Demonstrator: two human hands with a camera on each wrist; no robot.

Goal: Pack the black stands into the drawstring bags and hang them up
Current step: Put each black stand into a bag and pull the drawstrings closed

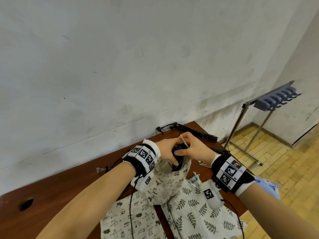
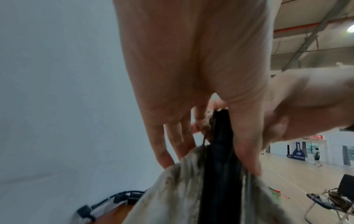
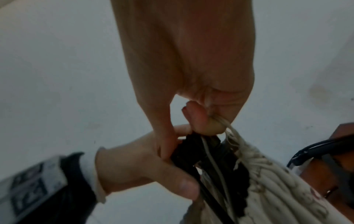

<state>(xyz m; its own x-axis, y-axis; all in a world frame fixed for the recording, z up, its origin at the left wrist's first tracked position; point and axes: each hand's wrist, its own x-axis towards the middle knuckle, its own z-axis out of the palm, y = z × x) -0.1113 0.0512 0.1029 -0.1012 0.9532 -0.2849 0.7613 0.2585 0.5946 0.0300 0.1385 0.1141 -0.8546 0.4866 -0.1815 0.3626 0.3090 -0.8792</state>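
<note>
A folded black stand (image 1: 178,149) sticks up out of a cream animal-print drawstring bag (image 1: 164,183) held above the brown table (image 1: 72,185). My left hand (image 1: 168,149) grips the stand's top, thumb and fingers on either side, as the left wrist view shows at the black stand (image 2: 220,159) and bag mouth (image 2: 176,189). My right hand (image 1: 187,144) pinches the bag's cream drawstring (image 3: 232,133) just above the stand (image 3: 193,151) and gathers the bag (image 3: 268,178). Another black stand (image 1: 195,131) lies at the table's far edge.
A leaf-print bag (image 1: 198,214) and a second animal-print bag (image 1: 131,219) lie flat on the near table. A metal rack with a row of hooks (image 1: 279,99) stands on the wooden floor to the right. A white wall runs behind the table.
</note>
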